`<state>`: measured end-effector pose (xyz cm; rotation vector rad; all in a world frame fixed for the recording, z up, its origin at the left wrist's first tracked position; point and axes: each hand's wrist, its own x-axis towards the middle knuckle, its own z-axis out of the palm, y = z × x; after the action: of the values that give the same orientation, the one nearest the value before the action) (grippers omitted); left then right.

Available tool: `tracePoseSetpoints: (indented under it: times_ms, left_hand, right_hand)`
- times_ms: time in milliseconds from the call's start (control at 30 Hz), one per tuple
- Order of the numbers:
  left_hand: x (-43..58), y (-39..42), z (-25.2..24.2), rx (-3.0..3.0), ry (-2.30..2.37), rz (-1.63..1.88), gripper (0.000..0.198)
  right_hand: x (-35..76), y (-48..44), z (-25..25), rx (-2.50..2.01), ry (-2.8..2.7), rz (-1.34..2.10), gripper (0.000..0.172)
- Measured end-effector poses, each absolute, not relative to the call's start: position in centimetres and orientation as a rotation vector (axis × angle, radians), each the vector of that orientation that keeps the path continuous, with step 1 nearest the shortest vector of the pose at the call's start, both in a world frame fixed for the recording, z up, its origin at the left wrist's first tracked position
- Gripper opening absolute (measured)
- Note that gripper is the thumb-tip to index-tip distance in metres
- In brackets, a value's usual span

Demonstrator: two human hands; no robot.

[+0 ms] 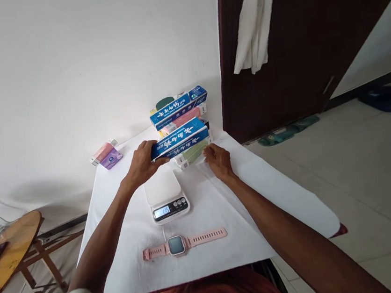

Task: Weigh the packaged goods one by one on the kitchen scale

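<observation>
Left hand (144, 163) grips a blue toothpaste box (182, 137) by one end — it could tip; right hand (220, 161) curled — holding something? Can't tell.

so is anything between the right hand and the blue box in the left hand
Yes, the green box shows between the right hand and the blue box; whether that hand touches it is unclear.

The left hand (143, 164) grips one end of a blue toothpaste box (180, 138); the right hand (219, 160) is just beside a green box (193, 154). Nearer the viewer, a pink watch (177, 245) lies before a lit digital scale (164, 188).
</observation>
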<state>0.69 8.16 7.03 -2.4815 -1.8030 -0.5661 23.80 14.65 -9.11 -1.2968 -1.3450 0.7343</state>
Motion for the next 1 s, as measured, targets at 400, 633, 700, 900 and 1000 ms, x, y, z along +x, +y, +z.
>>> tracePoseSetpoints:
  times_ms: [400,633,700,900,1000]
  left_hand:
    - [5.5,15.7,5.5,-2.27,-1.783,-0.432,0.055]
    - [1.8,12.1,4.4,-2.182,-1.628,-0.754,0.054]
    - [-1.5,11.6,3.5,-2.109,-1.709,-0.813,0.05]
    - [-14.5,12.4,0.7,-1.64,-2.322,-0.735,0.05]
    - [-19.4,13.5,0.6,-1.375,-2.549,-0.695,0.065]
  right_hand:
    - [23.9,14.9,-9.1,-1.287,-1.36,0.762,0.038]
    - [24.1,14.2,-9.0,-1.299,-1.337,0.799,0.039]
    - [24.1,14.1,-9.1,-1.316,-1.358,0.777,0.038]
    - [24.2,13.7,-8.4,-1.402,-1.425,0.763,0.032]
    - [24.2,13.5,-7.9,-1.455,-1.411,0.795,0.033]
